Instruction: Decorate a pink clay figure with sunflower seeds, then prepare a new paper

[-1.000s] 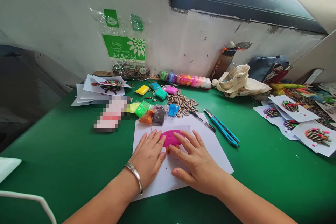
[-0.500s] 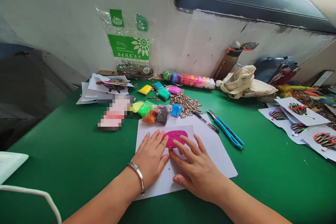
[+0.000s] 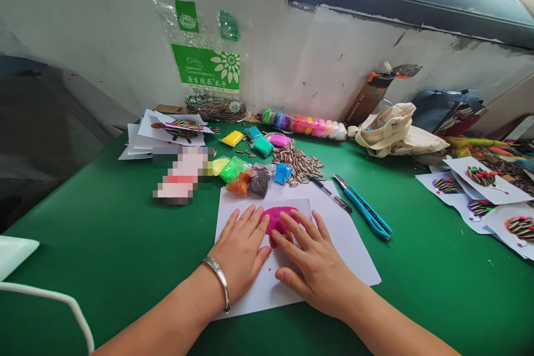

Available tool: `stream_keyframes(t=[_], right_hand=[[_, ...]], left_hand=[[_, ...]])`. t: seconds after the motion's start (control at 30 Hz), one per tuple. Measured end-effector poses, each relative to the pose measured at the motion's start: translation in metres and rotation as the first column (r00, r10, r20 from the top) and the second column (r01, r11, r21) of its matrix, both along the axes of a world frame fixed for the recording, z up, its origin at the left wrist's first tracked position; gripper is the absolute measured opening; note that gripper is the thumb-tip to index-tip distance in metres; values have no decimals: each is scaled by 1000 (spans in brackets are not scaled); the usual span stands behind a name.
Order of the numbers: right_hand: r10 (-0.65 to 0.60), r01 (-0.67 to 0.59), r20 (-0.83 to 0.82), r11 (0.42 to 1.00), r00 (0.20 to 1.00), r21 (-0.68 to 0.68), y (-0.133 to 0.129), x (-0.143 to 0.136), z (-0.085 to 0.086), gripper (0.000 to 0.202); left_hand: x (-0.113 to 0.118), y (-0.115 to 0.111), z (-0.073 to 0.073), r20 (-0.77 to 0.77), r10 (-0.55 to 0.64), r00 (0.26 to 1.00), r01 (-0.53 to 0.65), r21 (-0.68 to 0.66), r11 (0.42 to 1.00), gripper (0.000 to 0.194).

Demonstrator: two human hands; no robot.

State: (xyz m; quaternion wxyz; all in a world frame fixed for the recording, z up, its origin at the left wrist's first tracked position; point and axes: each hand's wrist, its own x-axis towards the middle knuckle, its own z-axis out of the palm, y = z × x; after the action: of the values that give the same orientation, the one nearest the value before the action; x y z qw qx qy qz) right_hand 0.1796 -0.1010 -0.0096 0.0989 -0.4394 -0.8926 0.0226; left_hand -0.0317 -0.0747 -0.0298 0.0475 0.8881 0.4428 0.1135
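Observation:
A flattened magenta patch of modelling clay lies on a small paper card, which rests on larger white sheets. My left hand, with a silver bangle at the wrist, lies flat with fingers stretched, its fingertips at the clay's left edge. From the right, my right hand has its fingers spread, and the fingertips touch the clay's right and lower part. A bit of brown shows just below the clay, partly covered by the right fingers. Neither hand grips anything.
Behind the sheets lie bagged clay pieces and a pile of sunflower seeds. A pen and blue utility knife lie to the right. Seed-decorated cards are at far right, more cards at back left.
My right hand's fingers have moved up and further over the clay, covering more of its right side. My left hand stays nearly in place. The camera view has shifted slightly.

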Motion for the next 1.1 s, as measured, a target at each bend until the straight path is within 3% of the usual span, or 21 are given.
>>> stream_keyframes(t=[0.37, 0.57, 0.8, 1.1], right_hand=[[-8, 8, -19, 1000, 1000, 6, -1, -2, 1, 51], [-11, 12, -47, 1000, 999, 19, -1, -2, 2, 53], [-174, 180, -155, 983, 973, 30, 3, 19, -3, 40], [-123, 121, -124, 992, 985, -25, 4, 18, -1, 36]], left_hand=[[0, 2, 10, -41, -17, 999, 15, -52, 999, 48], [-1, 2, 8, -28, -21, 999, 20, -53, 998, 47], [-2, 1, -2, 8, -6, 1000, 6, -5, 1000, 50], [-2, 1, 3, 33, -2, 999, 3, -35, 999, 56]])
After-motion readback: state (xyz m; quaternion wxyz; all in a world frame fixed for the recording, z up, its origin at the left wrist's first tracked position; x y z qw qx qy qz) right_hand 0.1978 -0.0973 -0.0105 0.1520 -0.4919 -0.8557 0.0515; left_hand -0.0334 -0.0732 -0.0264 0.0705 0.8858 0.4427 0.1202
